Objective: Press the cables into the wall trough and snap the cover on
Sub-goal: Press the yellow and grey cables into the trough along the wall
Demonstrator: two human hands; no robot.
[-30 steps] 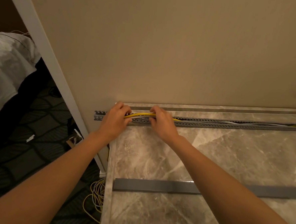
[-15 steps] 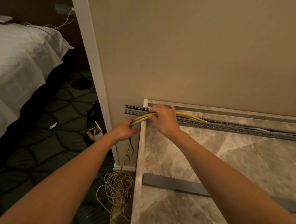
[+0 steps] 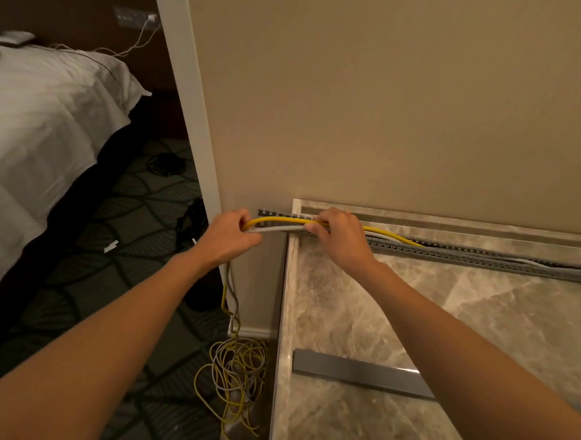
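Observation:
A grey slotted wall trough (image 3: 477,256) runs along the foot of the beige wall, its left end sticking out past the marble counter. A yellow cable (image 3: 282,221) and a grey cable (image 3: 275,229) arch out of the trough's left end. My left hand (image 3: 228,238) grips both cables just past that end, and they hang down from it. My right hand (image 3: 341,236) closes on the same cables at the trough's left part. The flat grey cover strip (image 3: 358,373) lies loose on the counter nearer to me.
The marble counter (image 3: 446,314) fills the right side. A tangle of yellow and grey cable (image 3: 235,379) lies on the dark patterned carpet below its left edge. A bed with white sheets (image 3: 39,126) stands at left, beyond a white door frame (image 3: 188,87).
My left hand left the trough, dropped below its end, then rose again and pulled the cables leftward. The view swung left, so the bed and the floor tangle now show.

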